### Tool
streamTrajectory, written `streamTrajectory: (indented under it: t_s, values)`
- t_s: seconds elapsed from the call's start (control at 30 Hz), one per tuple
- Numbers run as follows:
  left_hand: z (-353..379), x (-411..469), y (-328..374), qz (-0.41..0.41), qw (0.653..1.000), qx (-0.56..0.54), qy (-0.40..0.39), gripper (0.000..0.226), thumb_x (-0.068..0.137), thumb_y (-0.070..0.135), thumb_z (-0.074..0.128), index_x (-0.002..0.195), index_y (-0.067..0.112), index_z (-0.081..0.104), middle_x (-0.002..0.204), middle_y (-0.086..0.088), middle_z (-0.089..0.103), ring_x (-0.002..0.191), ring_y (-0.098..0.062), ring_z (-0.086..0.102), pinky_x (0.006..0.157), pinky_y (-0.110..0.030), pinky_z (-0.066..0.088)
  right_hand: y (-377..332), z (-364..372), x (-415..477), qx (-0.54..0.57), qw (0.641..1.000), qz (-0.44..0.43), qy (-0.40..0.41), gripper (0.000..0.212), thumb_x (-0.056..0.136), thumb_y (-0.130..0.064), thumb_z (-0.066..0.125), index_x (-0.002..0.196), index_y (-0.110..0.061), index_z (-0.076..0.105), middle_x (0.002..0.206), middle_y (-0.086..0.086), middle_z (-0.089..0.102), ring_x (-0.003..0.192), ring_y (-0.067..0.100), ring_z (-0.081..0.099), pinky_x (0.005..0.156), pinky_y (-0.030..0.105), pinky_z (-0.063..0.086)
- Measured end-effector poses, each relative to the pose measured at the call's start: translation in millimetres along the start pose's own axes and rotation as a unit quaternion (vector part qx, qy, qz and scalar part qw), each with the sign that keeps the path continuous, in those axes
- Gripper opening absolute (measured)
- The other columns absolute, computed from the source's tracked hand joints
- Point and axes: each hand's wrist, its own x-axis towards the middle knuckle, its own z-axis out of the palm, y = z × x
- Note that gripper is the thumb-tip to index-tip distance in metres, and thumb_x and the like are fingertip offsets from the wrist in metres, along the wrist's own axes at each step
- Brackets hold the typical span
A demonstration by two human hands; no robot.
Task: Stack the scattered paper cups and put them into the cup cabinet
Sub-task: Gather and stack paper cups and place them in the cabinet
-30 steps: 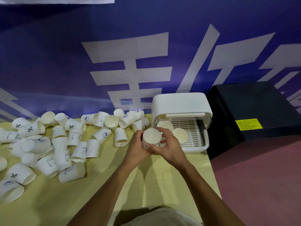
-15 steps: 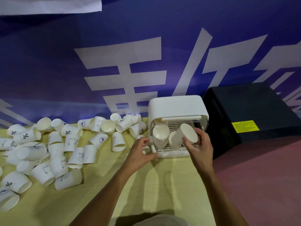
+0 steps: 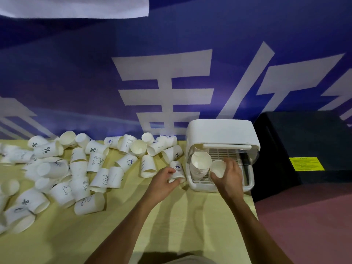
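A white cup cabinet [image 3: 222,131] stands open at the right end of the yellow table [image 3: 114,225]. Inside it on the left leans a stack of paper cups [image 3: 200,164]. My right hand [image 3: 228,178] holds a second stack of cups [image 3: 217,168] at the cabinet's opening, just right of the first stack. My left hand [image 3: 164,181] grips an upside-down printed cup [image 3: 177,171] on the table right beside the cabinet. Several scattered paper cups [image 3: 80,168] lie across the left half of the table.
A blue banner wall [image 3: 171,73] rises behind the table. A black box [image 3: 304,145] with a yellow label stands right of the cabinet. Red floor [image 3: 304,225] lies beyond the table's right edge.
My right hand has carried its cups down into the cabinet mouth beside the leaning stack. My left hand has reached left of the cabinet and taken hold of a loose printed cup.
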Motion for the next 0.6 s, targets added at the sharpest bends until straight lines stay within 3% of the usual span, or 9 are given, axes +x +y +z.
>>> streamTrajectory:
  t_s: [0.13, 0.2, 0.4, 0.5, 0.6]
  values:
    - [-24.1, -8.9, -22.1, -0.016, 0.999, -0.020, 0.027, 0.023, 0.086, 0.033, 0.074, 0.103, 0.035, 0.059, 0.108, 0.021, 0.062, 0.100, 0.006, 0.057, 0.074, -0.002, 0.040, -25.2, 7.3, -22.8, 0.032, 0.992, -0.081, 0.097, 0.033, 0.089, -0.016, 0.067, 0.121, -0.010, 0.060, 0.122, 0.009, 0.060, 0.113, 0.027, 0.055, 0.095, 0.038, 0.045]
    - [-38.2, -14.2, -37.7, -0.019, 0.999, -0.013, 0.028, 0.023, 0.087, 0.030, 0.074, 0.106, 0.031, 0.060, 0.109, 0.017, 0.062, 0.099, 0.002, 0.057, 0.074, -0.001, 0.039, -44.2, 17.3, -38.8, 0.055, 0.988, -0.112, 0.096, 0.028, 0.090, -0.013, 0.064, 0.117, -0.014, 0.060, 0.117, 0.003, 0.059, 0.106, 0.020, 0.055, 0.090, 0.036, 0.046]
    - [-97.7, -35.3, -91.3, -0.030, 0.999, 0.004, 0.035, 0.033, 0.087, 0.031, 0.073, 0.116, 0.022, 0.060, 0.114, 0.011, 0.060, 0.104, -0.005, 0.057, 0.077, -0.002, 0.037, -113.9, 74.8, -82.1, 0.062, 0.984, -0.169, -0.008, 0.038, 0.087, -0.009, 0.074, 0.123, -0.012, 0.062, 0.120, 0.002, 0.061, 0.105, 0.024, 0.060, 0.089, 0.041, 0.052]
    - [-133.2, -52.9, -114.0, -0.051, 0.996, 0.006, 0.071, 0.034, 0.087, 0.030, 0.073, 0.117, 0.021, 0.060, 0.113, 0.010, 0.060, 0.105, -0.007, 0.057, 0.084, -0.015, 0.042, -147.9, 106.7, -99.1, 0.046, 0.977, -0.185, -0.091, 0.045, 0.086, -0.015, 0.078, 0.127, -0.012, 0.061, 0.119, 0.003, 0.062, 0.100, 0.026, 0.064, 0.085, 0.039, 0.052]
    - [-169.1, -81.2, -137.5, -0.074, 0.990, 0.008, 0.121, 0.033, 0.086, 0.027, 0.074, 0.116, 0.019, 0.061, 0.114, 0.008, 0.062, 0.103, -0.006, 0.057, 0.081, -0.012, 0.042, -179.8, 138.5, -111.2, 0.045, 0.960, -0.215, -0.175, 0.048, 0.087, -0.021, 0.077, 0.131, -0.012, 0.060, 0.124, 0.004, 0.062, 0.107, 0.025, 0.063, 0.092, 0.041, 0.052]
